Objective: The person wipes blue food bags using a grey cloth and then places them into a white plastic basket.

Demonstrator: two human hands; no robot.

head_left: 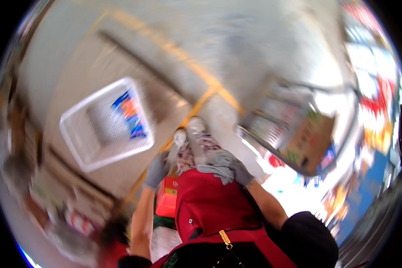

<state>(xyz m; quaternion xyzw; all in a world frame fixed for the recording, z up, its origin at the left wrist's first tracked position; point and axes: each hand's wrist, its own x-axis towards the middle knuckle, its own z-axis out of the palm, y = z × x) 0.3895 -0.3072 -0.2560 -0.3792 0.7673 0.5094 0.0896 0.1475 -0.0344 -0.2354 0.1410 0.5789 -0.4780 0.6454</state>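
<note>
My left hand (158,167), in a grey glove, hangs beside my left leg, just above an orange-red box (167,201); its fingers are blurred and I cannot tell if it holds anything. My right hand (234,169), also gloved, grips a bunched grey cloth (214,167) over the top of my red apron (201,201). My feet in white shoes (194,125) stand beside a yellow floor line (196,107).
A white plastic basket (80,152) with a blue-and-orange packet (128,114) lies on a brown mat (71,89) to the left. At right stands a dark-rimmed cart (263,147) with a cardboard box (308,143). Blurred stacked goods line both sides.
</note>
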